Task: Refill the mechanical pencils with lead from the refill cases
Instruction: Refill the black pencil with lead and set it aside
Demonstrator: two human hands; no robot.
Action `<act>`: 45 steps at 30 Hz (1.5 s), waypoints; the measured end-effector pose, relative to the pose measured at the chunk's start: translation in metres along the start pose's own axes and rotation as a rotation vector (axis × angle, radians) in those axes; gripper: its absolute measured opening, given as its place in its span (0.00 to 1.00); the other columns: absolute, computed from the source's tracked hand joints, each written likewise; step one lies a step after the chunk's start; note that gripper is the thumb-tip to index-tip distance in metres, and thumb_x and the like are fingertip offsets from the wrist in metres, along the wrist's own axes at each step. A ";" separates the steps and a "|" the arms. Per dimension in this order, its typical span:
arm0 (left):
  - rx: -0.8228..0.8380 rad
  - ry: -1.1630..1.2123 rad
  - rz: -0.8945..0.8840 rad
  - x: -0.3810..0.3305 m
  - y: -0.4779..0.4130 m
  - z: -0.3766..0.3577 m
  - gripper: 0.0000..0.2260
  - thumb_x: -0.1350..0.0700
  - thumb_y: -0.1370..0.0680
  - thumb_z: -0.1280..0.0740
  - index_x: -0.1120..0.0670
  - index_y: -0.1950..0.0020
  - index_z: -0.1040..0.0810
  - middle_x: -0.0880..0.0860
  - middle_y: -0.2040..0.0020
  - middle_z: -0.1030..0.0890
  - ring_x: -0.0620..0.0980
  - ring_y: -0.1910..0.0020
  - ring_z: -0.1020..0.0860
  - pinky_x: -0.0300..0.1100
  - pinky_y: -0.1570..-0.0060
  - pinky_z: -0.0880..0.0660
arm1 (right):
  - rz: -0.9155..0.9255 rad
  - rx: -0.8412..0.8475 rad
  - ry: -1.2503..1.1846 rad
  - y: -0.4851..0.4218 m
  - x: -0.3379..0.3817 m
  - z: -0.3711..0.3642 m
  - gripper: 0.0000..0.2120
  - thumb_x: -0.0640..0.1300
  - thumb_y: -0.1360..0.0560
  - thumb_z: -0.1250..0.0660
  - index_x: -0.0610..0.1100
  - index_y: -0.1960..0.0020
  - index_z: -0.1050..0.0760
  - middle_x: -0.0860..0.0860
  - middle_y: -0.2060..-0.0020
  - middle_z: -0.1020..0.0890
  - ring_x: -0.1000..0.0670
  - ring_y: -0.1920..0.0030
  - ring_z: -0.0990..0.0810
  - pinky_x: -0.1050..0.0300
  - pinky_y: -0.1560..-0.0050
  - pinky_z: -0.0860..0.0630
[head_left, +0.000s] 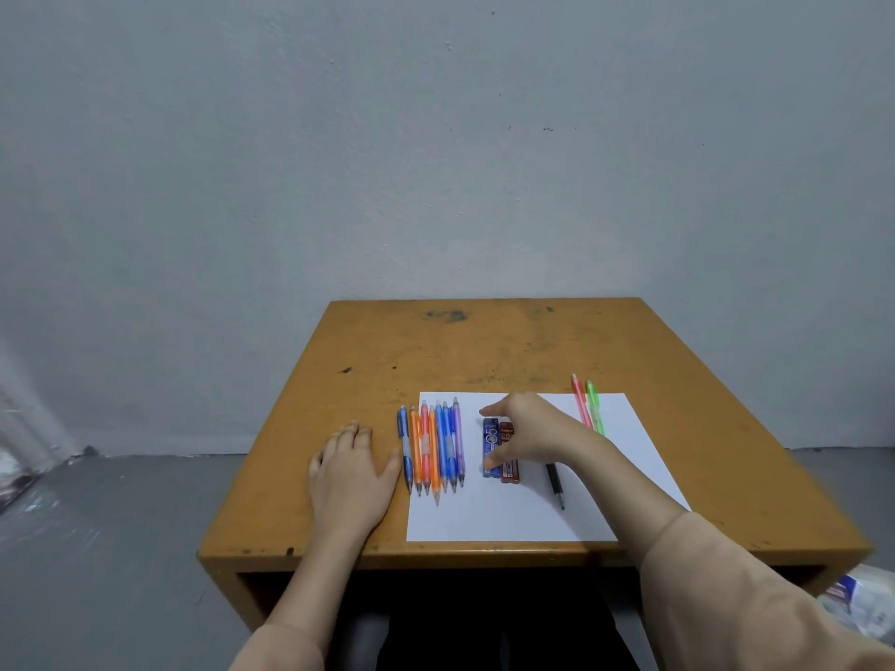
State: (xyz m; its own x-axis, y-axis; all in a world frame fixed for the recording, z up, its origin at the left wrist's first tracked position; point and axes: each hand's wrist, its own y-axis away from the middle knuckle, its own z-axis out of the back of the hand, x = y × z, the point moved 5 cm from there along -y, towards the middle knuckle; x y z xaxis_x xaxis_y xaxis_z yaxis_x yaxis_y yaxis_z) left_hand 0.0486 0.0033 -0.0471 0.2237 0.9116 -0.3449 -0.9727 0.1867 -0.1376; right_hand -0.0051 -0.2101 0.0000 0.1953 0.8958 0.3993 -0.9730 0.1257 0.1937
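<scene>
Worn orange desk (484,556) against a grey wall, white sheet (508,520) laid out, both hands in.
Left hand (353,472) lay flat and empty beside the row of pencils (431,447); right hand (525,435) hovered spread over the blue refill case (490,440) and red refill case (508,471), thumb touching blue, gripping nothing; pink and green pencils (588,404) sat beyond.

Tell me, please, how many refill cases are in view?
2: a blue case and a red case, side by side on the paper under the right hand, which may hide others.
</scene>
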 end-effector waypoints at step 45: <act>-0.190 0.220 -0.117 -0.010 0.010 0.014 0.17 0.42 0.22 0.38 0.48 0.37 0.24 0.45 0.39 0.24 0.43 0.37 0.30 0.45 0.35 0.37 | 0.070 -0.572 -0.860 0.058 0.009 0.026 0.09 0.33 0.26 0.32 0.45 0.53 0.21 0.48 0.59 0.18 0.48 0.59 0.19 0.73 0.63 0.25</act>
State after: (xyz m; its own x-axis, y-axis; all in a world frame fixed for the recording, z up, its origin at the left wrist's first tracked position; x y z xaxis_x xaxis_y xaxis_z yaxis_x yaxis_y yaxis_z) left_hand 0.0355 0.0013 -0.0319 0.3618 0.7831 -0.5058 -0.9152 0.1950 -0.3527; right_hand -0.0560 -0.2059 0.0385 -0.0604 0.3302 0.9420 -0.8548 0.4702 -0.2197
